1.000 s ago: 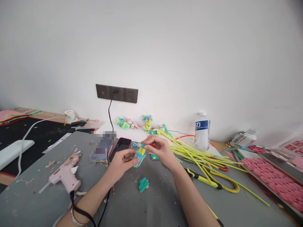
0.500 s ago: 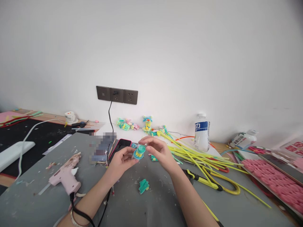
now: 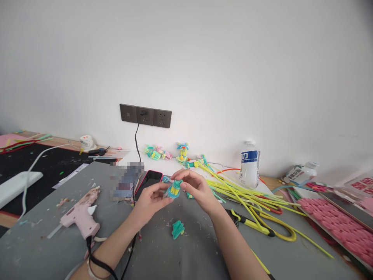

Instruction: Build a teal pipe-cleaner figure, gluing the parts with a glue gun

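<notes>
Between my hands, above the grey table mat, is a small pipe-cleaner figure [image 3: 174,189] with a teal disc at one end, a yellow ribbed middle and blue rings below. My left hand [image 3: 152,197] grips its lower end between thumb and fingers. Fingers of my right hand [image 3: 196,187] close on the teal end. On the mat just nearer to me lies a loose teal pipe-cleaner piece [image 3: 177,229] with yellow bits. Behind my hands stands a finished-looking blue and yellow pipe-cleaner figure [image 3: 182,152]. Part of the held figure is hidden by my fingers.
A pink glue gun [image 3: 83,214] lies at left, its black cord passing by my left forearm. Phones [image 3: 151,177] lie behind my left hand. At right are yellow pipe cleaners [image 3: 233,190], yellow-handled pliers [image 3: 253,224] and a white bottle [image 3: 249,167]. Pink braided material [image 3: 335,221] sits far right.
The held figure tipped its teal disc toward me while my right fingers loosened, then tilted back somewhat as those fingers closed on the teal end again. My left hand kept its hold.
</notes>
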Tool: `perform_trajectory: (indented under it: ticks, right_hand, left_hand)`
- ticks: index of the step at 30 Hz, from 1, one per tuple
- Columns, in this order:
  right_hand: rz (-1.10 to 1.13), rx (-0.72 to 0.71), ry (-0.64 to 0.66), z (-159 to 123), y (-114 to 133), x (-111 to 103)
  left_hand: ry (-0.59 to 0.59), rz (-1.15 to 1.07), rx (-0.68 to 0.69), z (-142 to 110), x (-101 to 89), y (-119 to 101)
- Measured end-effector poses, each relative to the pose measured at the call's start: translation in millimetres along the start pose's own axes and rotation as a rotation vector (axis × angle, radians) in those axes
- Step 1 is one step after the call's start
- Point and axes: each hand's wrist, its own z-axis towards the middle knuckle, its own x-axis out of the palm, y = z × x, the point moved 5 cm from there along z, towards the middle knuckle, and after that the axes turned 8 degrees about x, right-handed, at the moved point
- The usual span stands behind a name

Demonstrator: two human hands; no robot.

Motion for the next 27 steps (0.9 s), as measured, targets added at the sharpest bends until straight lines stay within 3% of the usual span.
perform_trajectory:
  ticks: [10, 27]
  right_hand:
    - [0.096, 0.053, 0.11, -1.7, -0.9, 6.8]
    - [0.118, 0.056, 0.118, -0.7, -4.9, 5.1]
  left_hand:
    - [-0.006, -0.028, 0.005, 0.7, -0.2, 2.2]
    - [0.0, -0.096, 0.03, 1.9, -0.2, 3.7]
